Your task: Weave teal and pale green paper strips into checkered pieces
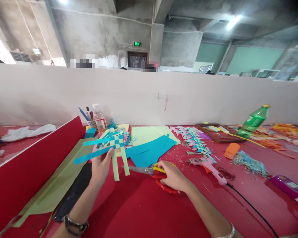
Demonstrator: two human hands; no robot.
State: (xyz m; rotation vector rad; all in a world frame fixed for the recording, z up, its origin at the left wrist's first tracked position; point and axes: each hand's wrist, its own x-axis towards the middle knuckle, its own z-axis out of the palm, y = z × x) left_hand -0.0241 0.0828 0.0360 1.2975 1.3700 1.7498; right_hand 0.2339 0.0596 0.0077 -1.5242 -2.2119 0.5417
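My left hand (100, 167) pinches a small woven paper piece (118, 142), a checker of blue and pale green strips. Two blue strip ends stick out to the left, and two green ends hang down. In my right hand (172, 177) is a pair of scissors (149, 170) with red and yellow handles. Its blades point left, close to the lower ends of the green strips. I cannot tell whether the blades touch the paper. Behind both hands lies a blue paper sheet (149, 152), partly over a pale green sheet (151, 134).
A pink glue gun (211, 168) with a black cord lies right. Finished-looking woven strips (196, 142) are behind it. A green bottle (254, 120) leans near a brown tray (220, 135). A clear bottle (99, 117) stands back left, and a red divider (39, 168) borders the left side.
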